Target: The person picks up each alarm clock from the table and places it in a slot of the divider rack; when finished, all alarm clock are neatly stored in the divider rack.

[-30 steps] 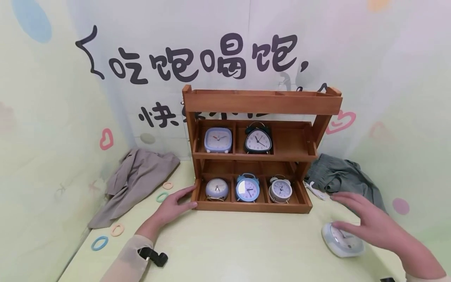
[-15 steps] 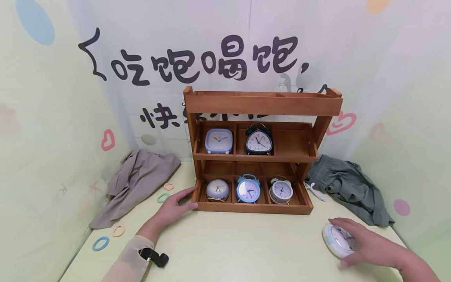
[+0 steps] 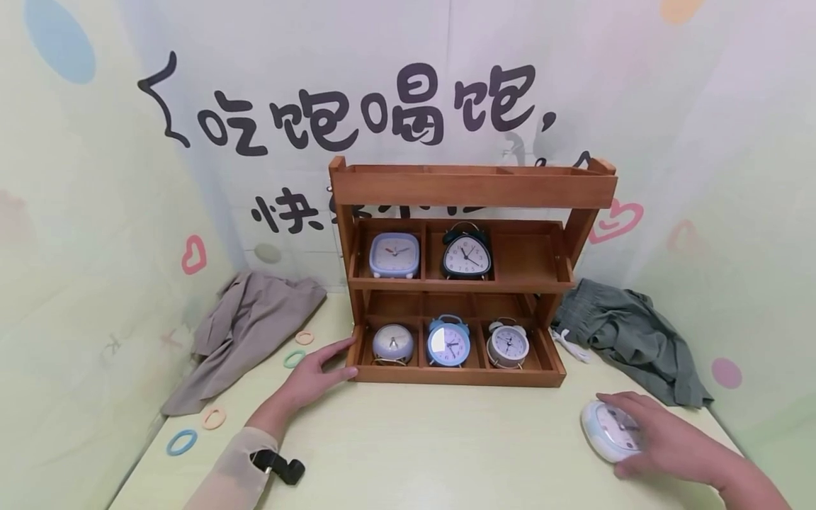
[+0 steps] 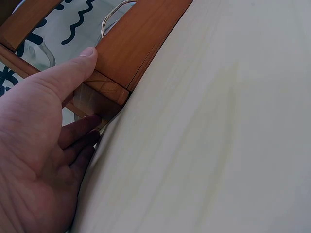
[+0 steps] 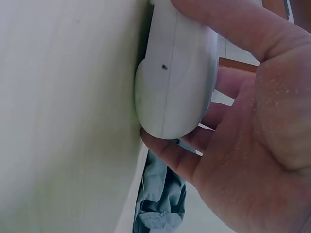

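A wooden rack with tiers of compartments stands on the table. In the head view my left hand is at the lower left end of the rack. The left wrist view shows its thumb on the rack's front board and its fingers bent against the end. At the right, my right hand grips a pale blue and white alarm clock lying face up, thumb on the near side and fingers round the far side. Part of its dial is hidden. The right wrist view shows the clock's white side close to the tabletop.
In the middle tier sit a square blue clock and a dark triangular clock. The bottom tier holds a round clock, a blue twin-bell clock and a white one. Crumpled cloths and several rings lie around.
My right hand has come down and closed round the alarm clock from above and right. The clock has shifted very slightly left. My left hand stays at the rack.
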`<action>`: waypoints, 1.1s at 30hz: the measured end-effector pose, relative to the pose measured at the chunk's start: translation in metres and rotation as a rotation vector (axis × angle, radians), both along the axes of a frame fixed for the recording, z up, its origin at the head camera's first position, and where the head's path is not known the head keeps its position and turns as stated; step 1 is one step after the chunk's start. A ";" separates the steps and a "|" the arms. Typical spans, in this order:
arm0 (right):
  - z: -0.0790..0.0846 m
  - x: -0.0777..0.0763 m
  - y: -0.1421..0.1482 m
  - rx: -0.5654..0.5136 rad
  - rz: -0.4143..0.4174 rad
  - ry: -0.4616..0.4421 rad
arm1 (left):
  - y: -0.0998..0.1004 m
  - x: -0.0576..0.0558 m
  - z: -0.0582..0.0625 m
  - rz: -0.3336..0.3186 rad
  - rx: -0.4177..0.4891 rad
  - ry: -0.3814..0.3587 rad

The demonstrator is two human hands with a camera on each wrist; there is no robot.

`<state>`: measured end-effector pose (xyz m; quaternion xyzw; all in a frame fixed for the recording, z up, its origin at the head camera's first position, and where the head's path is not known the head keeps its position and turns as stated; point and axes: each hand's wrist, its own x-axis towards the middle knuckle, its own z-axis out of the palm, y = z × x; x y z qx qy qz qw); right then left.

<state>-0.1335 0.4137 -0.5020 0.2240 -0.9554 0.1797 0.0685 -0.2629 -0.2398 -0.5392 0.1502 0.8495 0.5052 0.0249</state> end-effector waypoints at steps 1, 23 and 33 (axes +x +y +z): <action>0.002 0.000 -0.001 0.020 -0.014 -0.009 | 0.000 0.000 0.000 0.001 -0.002 -0.001; 0.161 -0.069 -0.087 -0.090 0.071 0.451 | -0.003 -0.001 0.001 0.005 0.005 0.004; 0.206 -0.126 -0.124 -0.014 0.077 0.481 | -0.001 0.000 -0.002 -0.003 0.005 0.012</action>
